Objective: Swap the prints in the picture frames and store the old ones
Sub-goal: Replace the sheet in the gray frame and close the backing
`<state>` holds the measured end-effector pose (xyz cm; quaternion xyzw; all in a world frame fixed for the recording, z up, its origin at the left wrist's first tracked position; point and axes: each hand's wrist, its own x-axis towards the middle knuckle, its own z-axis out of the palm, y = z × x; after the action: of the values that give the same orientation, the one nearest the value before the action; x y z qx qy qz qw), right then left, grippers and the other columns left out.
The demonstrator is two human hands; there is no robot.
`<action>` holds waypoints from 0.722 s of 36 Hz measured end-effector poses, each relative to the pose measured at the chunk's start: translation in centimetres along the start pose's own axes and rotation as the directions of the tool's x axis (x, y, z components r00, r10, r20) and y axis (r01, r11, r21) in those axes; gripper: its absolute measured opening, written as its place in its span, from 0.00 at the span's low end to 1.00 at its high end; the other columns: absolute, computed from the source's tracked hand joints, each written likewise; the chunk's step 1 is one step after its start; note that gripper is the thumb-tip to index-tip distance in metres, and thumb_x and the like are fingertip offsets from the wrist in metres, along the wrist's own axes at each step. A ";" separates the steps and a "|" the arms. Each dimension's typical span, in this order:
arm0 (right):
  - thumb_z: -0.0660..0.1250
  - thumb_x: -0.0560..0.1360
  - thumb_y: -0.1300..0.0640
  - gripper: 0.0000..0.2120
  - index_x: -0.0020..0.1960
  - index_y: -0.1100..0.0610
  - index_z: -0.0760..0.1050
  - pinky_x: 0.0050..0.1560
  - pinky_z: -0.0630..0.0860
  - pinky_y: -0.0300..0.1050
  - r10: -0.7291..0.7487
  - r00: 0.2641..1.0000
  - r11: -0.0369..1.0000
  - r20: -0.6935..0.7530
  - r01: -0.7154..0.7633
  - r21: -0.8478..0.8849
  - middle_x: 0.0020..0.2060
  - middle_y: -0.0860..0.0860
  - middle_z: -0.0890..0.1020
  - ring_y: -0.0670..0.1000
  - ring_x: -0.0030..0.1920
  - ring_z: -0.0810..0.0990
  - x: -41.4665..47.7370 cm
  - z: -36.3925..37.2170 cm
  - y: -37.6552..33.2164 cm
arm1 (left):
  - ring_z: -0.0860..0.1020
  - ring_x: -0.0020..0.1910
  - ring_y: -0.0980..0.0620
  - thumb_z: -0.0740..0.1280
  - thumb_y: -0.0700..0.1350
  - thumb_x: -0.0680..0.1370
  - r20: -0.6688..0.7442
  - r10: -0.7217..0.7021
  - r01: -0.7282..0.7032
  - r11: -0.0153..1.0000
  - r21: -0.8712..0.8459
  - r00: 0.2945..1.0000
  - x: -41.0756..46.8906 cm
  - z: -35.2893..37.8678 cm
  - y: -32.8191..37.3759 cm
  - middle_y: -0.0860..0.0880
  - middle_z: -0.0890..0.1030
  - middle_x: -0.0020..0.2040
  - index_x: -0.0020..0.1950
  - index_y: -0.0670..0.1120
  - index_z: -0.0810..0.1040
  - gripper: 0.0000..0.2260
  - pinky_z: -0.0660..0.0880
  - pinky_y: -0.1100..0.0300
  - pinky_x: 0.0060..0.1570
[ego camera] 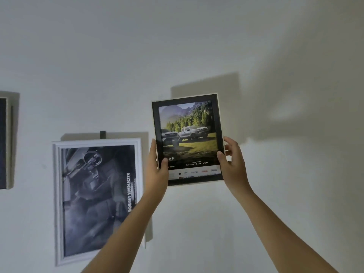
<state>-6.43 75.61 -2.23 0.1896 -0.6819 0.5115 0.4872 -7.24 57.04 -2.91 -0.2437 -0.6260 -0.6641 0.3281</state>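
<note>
Hands raised at a white wall (pixel 197 46). Black frame (pixel 188 139) held upright against the wall, slightly tilted, print of two trucks before a forest facing out. Left hand (pixel 160 170) clasps the frame's lower left edge, thumb on the front. Right hand (pixel 233 166) clasps the lower right edge, thumb on the front, fingers behind. Both grips narrow, closed on the frame. White frame (pixel 59 203) hangs lower left on the wall, grey print reading "ROBUST SIMPLICITY". Third frame (pixel 4 142) cut off at far left edge.
</note>
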 end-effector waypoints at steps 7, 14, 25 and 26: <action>0.55 0.80 0.60 0.16 0.64 0.44 0.64 0.48 0.79 0.37 0.197 0.960 0.918 0.197 -0.252 0.307 0.50 0.43 0.80 0.43 0.51 0.81 -12.3 2.4 -3.3 | 0.68 0.69 0.49 0.57 0.34 0.80 -0.100 -0.175 0.176 0.984 -0.007 0.979 -9.4 -7.0 -2.6 0.51 0.68 0.71 0.67 0.68 0.61 0.29 0.68 0.44 0.66; 0.57 0.79 0.61 0.17 0.63 0.42 0.66 0.55 0.75 0.37 0.329 0.914 0.885 0.237 -0.386 0.262 0.52 0.44 0.80 0.43 0.53 0.79 -25.2 6.7 -6.2 | 0.69 0.67 0.44 0.56 0.33 0.79 -0.189 -0.409 0.432 0.896 0.104 0.893 -19.3 -15.5 -4.6 0.47 0.69 0.70 0.74 0.56 0.59 0.27 0.65 0.42 0.67; 0.57 0.79 0.59 0.17 0.67 0.57 0.69 0.56 0.71 0.29 0.309 0.893 0.951 0.328 -0.296 -0.092 0.59 0.46 0.77 0.41 0.58 0.76 -41.1 12.4 -10.7 | 0.65 0.69 0.54 0.56 0.56 0.80 -0.096 -0.501 0.509 0.833 0.216 0.860 -30.4 -24.4 -2.5 0.52 0.62 0.72 0.74 0.62 0.53 0.24 0.63 0.57 0.66; 0.57 0.78 0.58 0.18 0.68 0.55 0.69 0.56 0.71 0.30 0.287 0.897 0.958 0.337 -0.258 -0.128 0.59 0.45 0.77 0.41 0.58 0.76 -42.4 12.7 -10.9 | 0.66 0.69 0.53 0.56 0.61 0.78 -0.079 -0.513 0.519 0.836 0.178 0.855 -31.0 -24.6 -2.0 0.53 0.62 0.73 0.72 0.66 0.52 0.25 0.65 0.51 0.68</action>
<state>15.09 49.84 -33.02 0.1611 -0.7978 0.5048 0.2878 14.02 36.67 -29.44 -0.0239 -0.7251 -0.6675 0.1679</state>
